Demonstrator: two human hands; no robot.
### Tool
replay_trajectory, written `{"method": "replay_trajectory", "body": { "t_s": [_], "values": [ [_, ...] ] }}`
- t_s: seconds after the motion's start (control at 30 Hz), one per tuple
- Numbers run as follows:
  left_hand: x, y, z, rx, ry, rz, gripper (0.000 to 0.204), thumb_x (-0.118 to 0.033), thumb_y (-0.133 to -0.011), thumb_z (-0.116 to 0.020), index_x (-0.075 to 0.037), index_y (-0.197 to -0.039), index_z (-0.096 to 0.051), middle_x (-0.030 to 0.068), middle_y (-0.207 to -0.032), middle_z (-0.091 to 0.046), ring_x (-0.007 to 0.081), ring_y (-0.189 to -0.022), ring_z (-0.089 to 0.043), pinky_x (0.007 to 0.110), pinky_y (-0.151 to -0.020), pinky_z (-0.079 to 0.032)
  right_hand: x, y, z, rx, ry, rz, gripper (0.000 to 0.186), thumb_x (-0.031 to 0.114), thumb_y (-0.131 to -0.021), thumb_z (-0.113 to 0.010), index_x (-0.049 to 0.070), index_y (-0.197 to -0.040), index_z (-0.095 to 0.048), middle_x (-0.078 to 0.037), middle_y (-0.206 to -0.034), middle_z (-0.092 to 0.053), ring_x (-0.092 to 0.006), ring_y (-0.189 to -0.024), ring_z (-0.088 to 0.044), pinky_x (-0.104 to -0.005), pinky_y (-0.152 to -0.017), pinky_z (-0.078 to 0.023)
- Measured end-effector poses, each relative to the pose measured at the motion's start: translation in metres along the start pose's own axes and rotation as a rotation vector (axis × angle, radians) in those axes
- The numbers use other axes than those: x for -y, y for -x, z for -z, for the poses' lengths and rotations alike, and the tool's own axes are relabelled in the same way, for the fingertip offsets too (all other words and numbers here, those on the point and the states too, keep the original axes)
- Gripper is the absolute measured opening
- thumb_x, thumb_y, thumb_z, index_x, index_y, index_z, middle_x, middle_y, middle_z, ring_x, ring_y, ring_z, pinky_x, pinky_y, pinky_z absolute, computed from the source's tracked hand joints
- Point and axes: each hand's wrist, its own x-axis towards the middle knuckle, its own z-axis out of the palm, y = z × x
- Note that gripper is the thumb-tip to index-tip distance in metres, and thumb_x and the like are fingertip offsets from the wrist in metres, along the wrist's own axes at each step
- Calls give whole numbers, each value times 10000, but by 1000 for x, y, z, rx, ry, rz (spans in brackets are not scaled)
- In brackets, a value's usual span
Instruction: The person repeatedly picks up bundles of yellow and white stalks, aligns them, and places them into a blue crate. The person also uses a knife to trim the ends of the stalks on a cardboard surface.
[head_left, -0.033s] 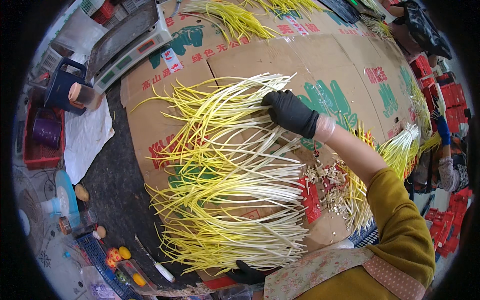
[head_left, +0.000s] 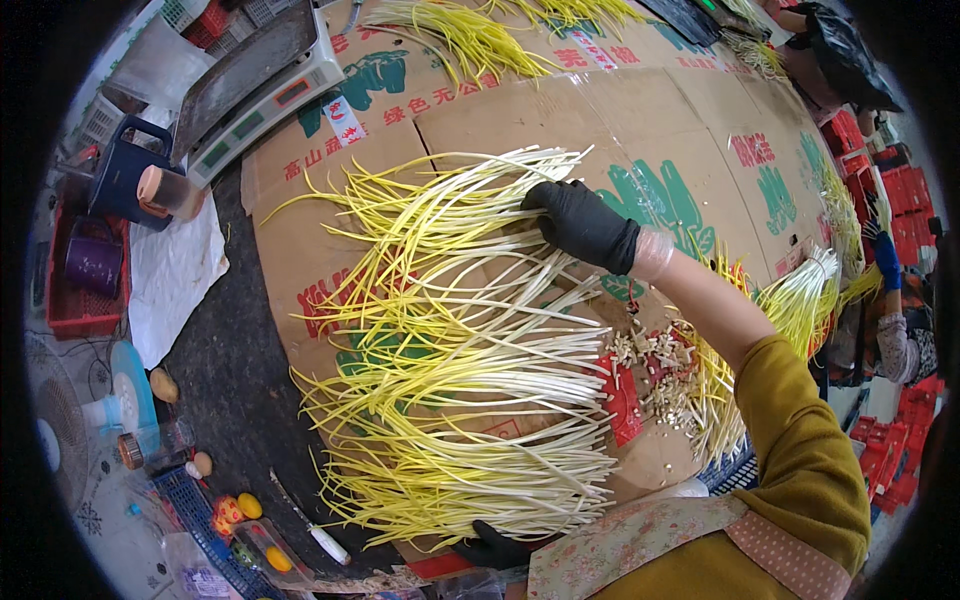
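Long yellow chives (head_left: 500,390) with white stalk ends lie spread in loose rows across flattened cardboard (head_left: 500,115). My right hand (head_left: 585,230), in a black glove, reaches over the far row. Its fingers are closed round the white ends of some stalks there. At the near edge of the chives is my left hand (head_left: 490,548), also black-gloved. Its visible fingers are apart and touch or nearly touch the nearest stalks; the rest is cut off from sight by my apron. Small pale trimmed bits (head_left: 665,375) are heaped right of the rows.
A flat-topped scale (head_left: 250,95) stands at the far left. A white-handled knife (head_left: 325,540) lies near left, beside a blue basket (head_left: 195,520). Tied chives (head_left: 810,280) rest at the right. Another person's blue-gloved hand (head_left: 886,262) shows at the far right.
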Motion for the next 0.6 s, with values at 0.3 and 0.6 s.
{"method": "replay_trajectory", "body": {
  "t_s": [0.3,0.6],
  "values": [
    [-9,1,-2,13,23,0,606,-126,-892,-535,17,-1392,-226,255,-1360,-350,339,-1180,-445,414,-949,-421,12,7,24,40,-206,-2,219,134,-786,-599,54,-987,-564,-162,-883,-637,-349,-838,-618,-407,-736,-504],
    [-4,-3,-1,51,56,19,610,-127,-890,-539,24,-1391,-226,252,-1353,-360,331,-1175,-453,404,-950,-422,10,13,29,255,-324,114,250,32,-722,-602,7,-968,-570,-157,-900,-634,-297,-855,-620,-361,-753,-497]
  ]
}}
